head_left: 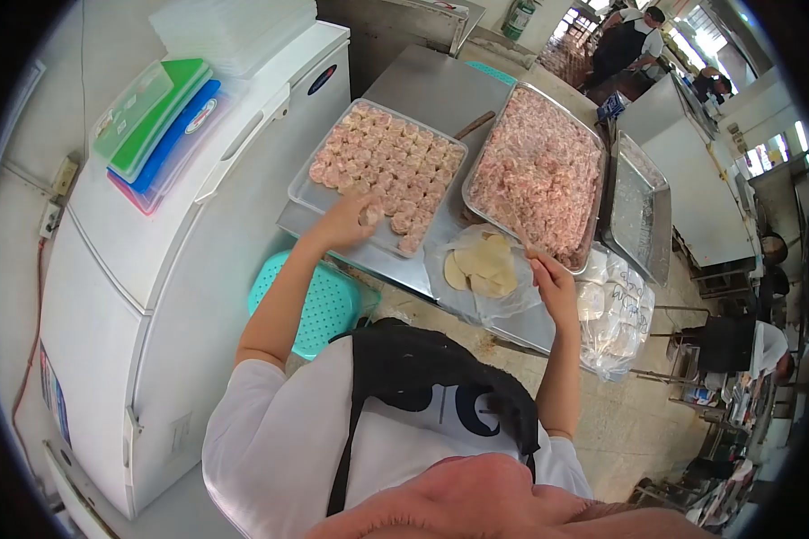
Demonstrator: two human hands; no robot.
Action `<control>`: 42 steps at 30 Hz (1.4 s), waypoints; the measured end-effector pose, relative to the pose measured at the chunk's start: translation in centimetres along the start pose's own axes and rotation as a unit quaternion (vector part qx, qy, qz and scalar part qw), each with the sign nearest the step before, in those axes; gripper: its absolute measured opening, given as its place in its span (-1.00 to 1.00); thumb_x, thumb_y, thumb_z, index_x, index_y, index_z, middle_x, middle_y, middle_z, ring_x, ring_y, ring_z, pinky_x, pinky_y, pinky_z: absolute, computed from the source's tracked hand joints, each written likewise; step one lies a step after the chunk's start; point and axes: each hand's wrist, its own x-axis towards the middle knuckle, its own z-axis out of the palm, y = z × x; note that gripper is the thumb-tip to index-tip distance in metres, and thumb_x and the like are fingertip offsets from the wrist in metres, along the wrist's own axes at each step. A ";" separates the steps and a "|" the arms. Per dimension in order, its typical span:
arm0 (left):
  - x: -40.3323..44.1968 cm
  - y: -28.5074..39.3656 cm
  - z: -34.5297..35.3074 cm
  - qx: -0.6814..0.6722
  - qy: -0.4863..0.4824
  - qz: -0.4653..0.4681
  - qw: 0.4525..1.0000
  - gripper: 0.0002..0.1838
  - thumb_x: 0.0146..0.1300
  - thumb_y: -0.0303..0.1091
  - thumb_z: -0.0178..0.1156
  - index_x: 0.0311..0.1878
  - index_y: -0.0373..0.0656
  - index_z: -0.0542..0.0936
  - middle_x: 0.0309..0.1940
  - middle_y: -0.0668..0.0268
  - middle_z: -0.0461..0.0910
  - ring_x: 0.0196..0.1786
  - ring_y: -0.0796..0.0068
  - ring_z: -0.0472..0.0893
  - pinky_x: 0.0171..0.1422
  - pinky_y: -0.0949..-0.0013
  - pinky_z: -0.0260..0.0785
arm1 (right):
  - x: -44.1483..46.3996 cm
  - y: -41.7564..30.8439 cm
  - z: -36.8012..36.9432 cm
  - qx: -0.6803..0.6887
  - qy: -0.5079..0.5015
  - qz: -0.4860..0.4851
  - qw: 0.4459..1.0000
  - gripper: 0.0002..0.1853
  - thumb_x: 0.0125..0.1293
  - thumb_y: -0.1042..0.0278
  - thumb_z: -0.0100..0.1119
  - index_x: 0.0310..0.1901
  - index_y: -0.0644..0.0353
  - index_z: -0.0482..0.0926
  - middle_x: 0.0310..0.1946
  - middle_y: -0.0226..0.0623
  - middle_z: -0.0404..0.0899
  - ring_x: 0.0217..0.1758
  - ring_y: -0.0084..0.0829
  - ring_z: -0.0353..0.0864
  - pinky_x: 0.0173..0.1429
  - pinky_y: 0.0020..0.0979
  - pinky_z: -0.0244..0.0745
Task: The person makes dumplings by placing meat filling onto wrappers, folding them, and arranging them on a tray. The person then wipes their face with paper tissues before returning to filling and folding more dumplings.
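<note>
My left hand (343,222) is closed around a small meat dumpling (370,215) at the near edge of a tray (300,190). Rows of round filled dumplings (395,153) cover most of that tray. My right hand (555,280) grips the handle of a thin utensil (525,241), whose far end reaches the ground meat (535,171) in a large metal tray (476,166). Between my hands, pale round wrappers (484,266) lie on a clear plastic bag (445,289).
A wooden-handled tool (475,125) lies between the trays. An empty metal tray (638,202) and bagged white packages (613,310) are to the right. Left are a white freezer (171,260), lids (166,135) and a turquoise stool (310,301). Other people (622,45) are farther back.
</note>
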 end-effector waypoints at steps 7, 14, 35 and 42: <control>1.3 4.1 -0.8 0.034 -0.162 -0.113 0.980 -0.23 0.02 -0.21 0.25 0.35 -0.18 0.28 -0.12 -0.06 0.61 -0.10 -0.05 0.60 -0.02 0.06 0.44 | -1.6 0.3 2.3 0.043 0.043 0.087 0.994 -0.67 0.42 0.19 0.10 0.09 0.17 0.60 -0.60 -0.62 0.36 -0.67 -0.81 0.19 -0.60 -0.70 0.05; 2.6 3.2 1.5 0.046 -0.174 -0.079 0.980 -0.24 0.06 -0.26 0.16 0.38 -0.21 0.24 -0.05 -0.12 0.58 -0.06 -0.08 0.59 0.01 0.03 0.44 | -2.1 -1.1 2.9 0.057 0.057 0.120 0.989 -0.69 0.40 0.21 0.13 0.07 0.15 0.63 -0.58 -0.60 0.38 -0.58 -0.80 0.24 -0.52 -0.66 0.11; 1.3 7.7 5.8 0.052 -0.096 -0.246 0.963 -0.25 0.13 -0.42 -0.07 0.47 -0.07 0.08 0.21 -0.11 0.44 0.19 -0.19 0.45 0.39 -0.08 0.13 | -1.4 6.0 -5.9 0.008 -0.051 0.026 0.998 -0.58 0.37 0.08 0.13 0.10 0.21 0.57 -0.25 -0.24 0.64 -0.21 -0.43 0.57 -0.07 -0.40 0.45; 0.7 12.9 8.1 0.221 0.001 -0.224 0.949 -0.33 0.19 -0.41 0.00 0.43 -0.11 0.20 0.34 -0.06 0.28 0.34 -0.11 0.31 0.47 0.00 0.05 | -1.5 8.2 -10.7 0.038 -0.092 0.128 0.987 -0.61 0.45 0.06 -0.04 -0.03 0.22 0.61 -0.32 -0.24 0.63 -0.24 -0.37 0.58 -0.09 -0.36 0.45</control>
